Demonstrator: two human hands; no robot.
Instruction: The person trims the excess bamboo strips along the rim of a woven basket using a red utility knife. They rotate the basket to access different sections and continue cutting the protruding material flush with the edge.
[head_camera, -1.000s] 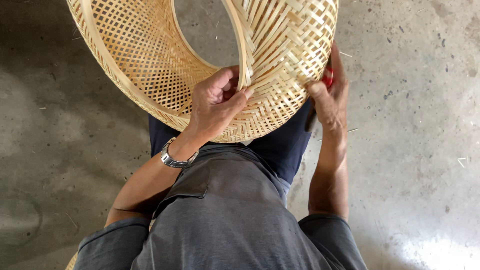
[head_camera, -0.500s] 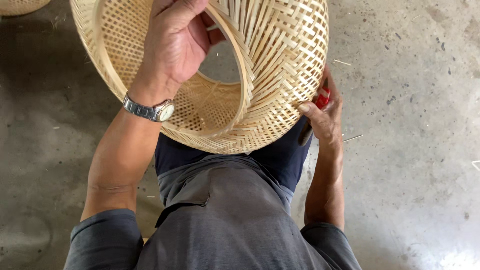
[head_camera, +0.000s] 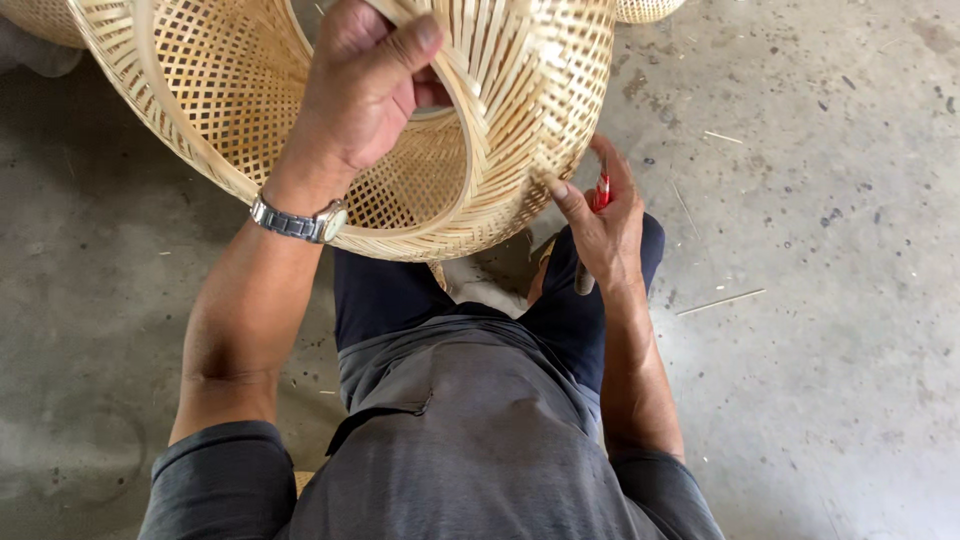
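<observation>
A large woven bamboo basket (head_camera: 520, 110) with an open ring at its centre hangs tilted above my lap. My left hand (head_camera: 360, 85), a metal watch on its wrist, grips the inner ring of the basket from above. My right hand (head_camera: 600, 220) rests against the basket's lower right side, thumb touching the weave, and holds a red-handled tool (head_camera: 600, 192), mostly hidden behind the fingers.
I sit over a grey concrete floor (head_camera: 820, 300) scattered with thin bamboo slivers (head_camera: 720, 300). Parts of other woven baskets show at the top left (head_camera: 40, 20) and top edge (head_camera: 645, 10). My dark trousers and grey shirt fill the lower middle.
My left hand has climbed from the basket's lower rim up to the inner ring. The basket has turned and tilted. My right hand has stayed at the right side.
</observation>
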